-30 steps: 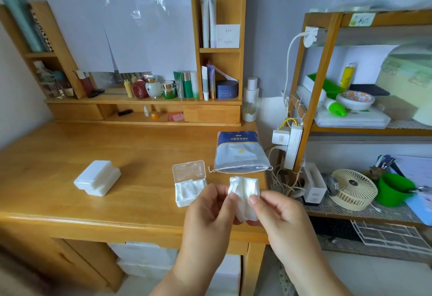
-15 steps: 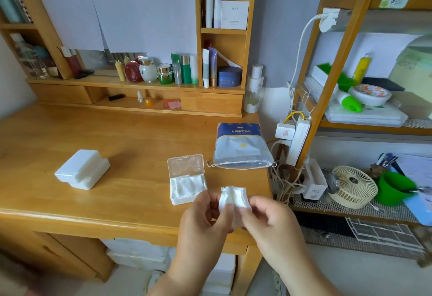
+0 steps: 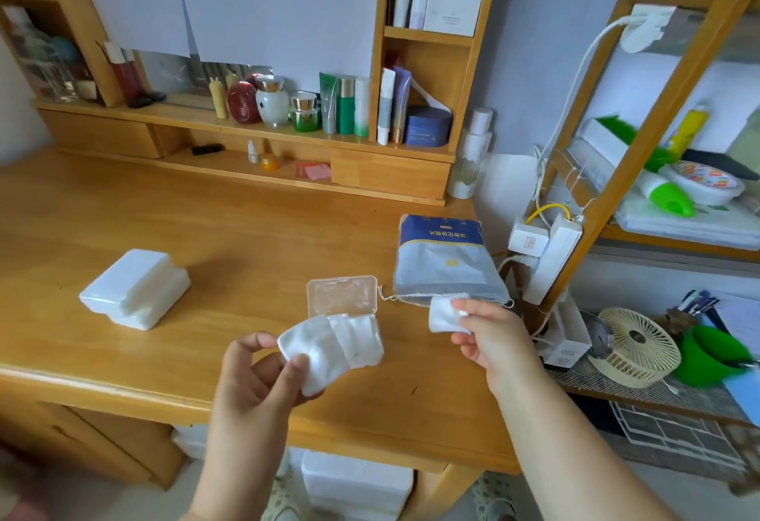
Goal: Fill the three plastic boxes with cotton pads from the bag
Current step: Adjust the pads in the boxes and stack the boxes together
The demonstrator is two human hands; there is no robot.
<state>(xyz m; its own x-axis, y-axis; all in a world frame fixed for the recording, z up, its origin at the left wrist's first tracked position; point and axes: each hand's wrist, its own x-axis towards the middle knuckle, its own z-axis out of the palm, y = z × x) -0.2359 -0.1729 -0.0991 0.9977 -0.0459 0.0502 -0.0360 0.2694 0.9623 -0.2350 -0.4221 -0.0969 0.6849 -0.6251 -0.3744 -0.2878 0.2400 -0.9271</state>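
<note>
Both hands [image 3: 263, 372] pinch white (soft) cotton pads [image 3: 312, 356] — square.

White cotton pads [image 3: 312, 356] are seen beside the clear box [image 3: 342, 298], left of the bag [image 3: 446, 261], which is printed dark blue above pale grey with a small yellow dot. Two white boxes [image 3: 135, 294] are stacked further left of the bag on the honey-brown wooden desk [image 3: 205, 232].

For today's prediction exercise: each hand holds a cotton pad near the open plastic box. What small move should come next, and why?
Probably the left hand lowers its cotton pad into the open box: that pad hangs right at the box, which already holds pads and whose lid stands up. The right hand pinches another pad by the bag.
</note>
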